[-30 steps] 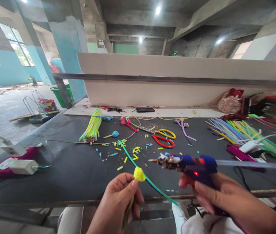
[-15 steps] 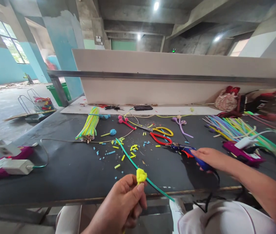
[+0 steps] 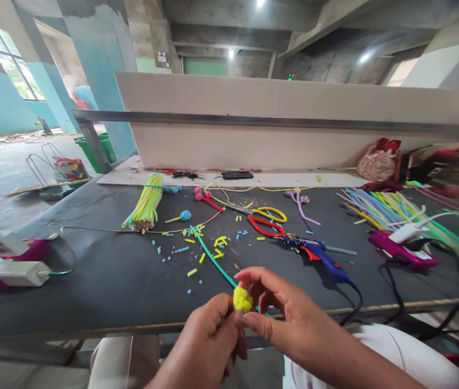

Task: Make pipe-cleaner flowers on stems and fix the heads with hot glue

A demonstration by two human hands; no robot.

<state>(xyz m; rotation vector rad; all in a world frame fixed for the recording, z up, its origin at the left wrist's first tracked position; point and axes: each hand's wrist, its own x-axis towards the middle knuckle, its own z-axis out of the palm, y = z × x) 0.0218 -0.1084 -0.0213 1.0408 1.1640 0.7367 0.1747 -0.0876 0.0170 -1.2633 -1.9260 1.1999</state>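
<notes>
A small yellow ball of bunched pipe cleaner (image 3: 242, 299) is held up above the table's front edge. My left hand (image 3: 208, 337) pinches it from below; the stem is hidden by the fingers. Around its right side curl the thumb and fingers of my right hand (image 3: 290, 308), taking hold of the ball. Behind my hands a teal pipe cleaner (image 3: 213, 258) lies on the dark table (image 3: 103, 281). The blue glue gun (image 3: 322, 256) rests on its side to the right, its nozzle by the red and yellow scissors (image 3: 267, 227).
Yellow and blue cut bits (image 3: 219, 242) lie scattered mid-table. A bundle of yellow-green pipe cleaners (image 3: 146, 205) lies left, loose coloured ones (image 3: 387, 208) right. Purple power strips (image 3: 403, 251) sit at both sides, with cords trailing. A phone (image 3: 237, 175) lies at the back.
My right hand has let go of the glue gun, leaving it on the table, and come left to the yellow ball. The left hand keeps its hold.
</notes>
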